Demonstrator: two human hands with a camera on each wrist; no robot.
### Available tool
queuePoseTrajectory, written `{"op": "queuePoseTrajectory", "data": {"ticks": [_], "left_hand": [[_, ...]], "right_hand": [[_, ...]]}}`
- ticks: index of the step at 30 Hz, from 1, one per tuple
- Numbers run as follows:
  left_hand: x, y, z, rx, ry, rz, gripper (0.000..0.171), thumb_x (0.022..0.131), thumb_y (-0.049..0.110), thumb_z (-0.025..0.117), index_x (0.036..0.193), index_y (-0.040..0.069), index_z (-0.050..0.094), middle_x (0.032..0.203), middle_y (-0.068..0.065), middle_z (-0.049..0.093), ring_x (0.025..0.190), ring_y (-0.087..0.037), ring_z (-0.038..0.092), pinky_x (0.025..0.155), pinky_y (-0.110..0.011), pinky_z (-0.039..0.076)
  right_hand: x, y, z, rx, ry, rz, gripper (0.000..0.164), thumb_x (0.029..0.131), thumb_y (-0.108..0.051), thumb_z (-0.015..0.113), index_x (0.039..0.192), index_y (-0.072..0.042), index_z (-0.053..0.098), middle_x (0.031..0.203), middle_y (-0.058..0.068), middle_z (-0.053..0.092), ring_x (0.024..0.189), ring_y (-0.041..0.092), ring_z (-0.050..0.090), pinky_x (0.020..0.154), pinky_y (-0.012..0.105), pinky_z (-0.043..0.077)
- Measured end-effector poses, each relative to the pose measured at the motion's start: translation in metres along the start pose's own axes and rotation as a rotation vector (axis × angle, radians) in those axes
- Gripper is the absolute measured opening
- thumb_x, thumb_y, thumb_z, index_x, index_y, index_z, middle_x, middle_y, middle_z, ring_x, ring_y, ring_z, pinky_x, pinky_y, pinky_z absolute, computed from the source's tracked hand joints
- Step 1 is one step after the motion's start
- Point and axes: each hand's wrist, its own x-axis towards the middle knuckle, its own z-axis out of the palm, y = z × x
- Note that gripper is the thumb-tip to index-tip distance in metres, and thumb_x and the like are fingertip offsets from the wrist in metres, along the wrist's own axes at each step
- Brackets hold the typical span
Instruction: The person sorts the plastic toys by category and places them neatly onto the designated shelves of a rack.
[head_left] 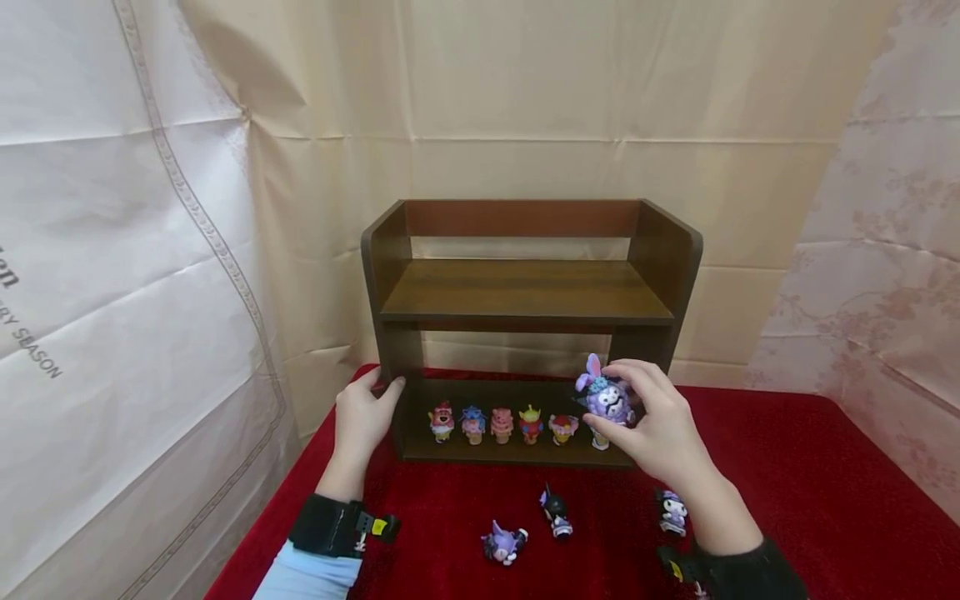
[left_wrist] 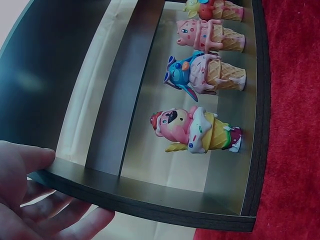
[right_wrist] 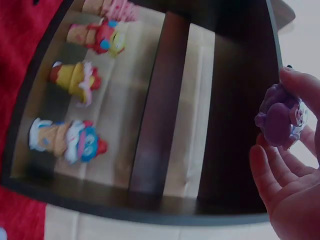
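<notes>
My right hand (head_left: pixel 663 425) pinches a purple bunny-eared figurine (head_left: pixel 609 402) between thumb and fingers, in front of the shelf's right end. From behind, the right wrist view shows the purple figurine (right_wrist: pixel 280 117) in the right hand (right_wrist: pixel 300 165). My left hand (head_left: pixel 365 417) grips the left side panel of the brown two-tier shelf (head_left: pixel 525 292). In the left wrist view, the left hand (left_wrist: pixel 45 200) has its thumb inside the panel and its fingers outside. Along the lower tier stands a row of ice-cream-cone figurines, among them a pink bear (left_wrist: pixel 175 122) and a blue one (left_wrist: pixel 187 75).
On the red cloth (head_left: pixel 435 517) before the shelf lie a purple figurine (head_left: pixel 504 543) and a black-hooded one (head_left: pixel 557 512). Another black and purple figurine (head_left: pixel 672 512) is beside my right forearm. A beige curtain (head_left: pixel 517 100) hangs behind the shelf.
</notes>
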Motion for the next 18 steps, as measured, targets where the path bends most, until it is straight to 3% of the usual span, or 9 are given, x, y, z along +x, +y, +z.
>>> {"op": "queuePoseTrajectory", "data": {"ticks": [4,10,18], "left_hand": [[0.000,0.000,0.000,-0.002,0.002,0.007,0.037,0.092,0.032,0.063,0.119,0.008,0.066,0.104,-0.012,0.069,0.089,-0.024,0.064,0.070,-0.043,0.057],[0.001,-0.001,0.002,0.008,0.001,0.002,0.037,0.092,0.033,0.063,0.120,0.009,0.066,0.105,-0.010,0.069,0.089,-0.023,0.064,0.069,-0.042,0.057],[0.001,-0.003,0.001,0.012,-0.008,-0.011,0.037,0.092,0.033,0.063,0.121,0.010,0.066,0.105,-0.009,0.069,0.089,-0.022,0.064,0.069,-0.041,0.057]], "right_hand": [[0.015,-0.011,0.005,0.040,-0.027,-0.034,0.065,0.063,-0.020,0.091,0.119,-0.014,0.059,0.124,0.002,0.052,0.100,0.012,0.051,0.070,0.034,0.057],[0.038,-0.020,0.008,0.112,-0.063,-0.058,0.065,0.065,-0.018,0.089,0.122,-0.011,0.057,0.123,0.003,0.052,0.100,0.014,0.052,0.075,0.038,0.057],[0.070,-0.026,0.010,0.115,-0.070,0.020,0.074,0.067,-0.022,0.088,0.130,-0.011,0.050,0.120,0.006,0.050,0.096,0.014,0.051,0.077,0.039,0.056]]}}
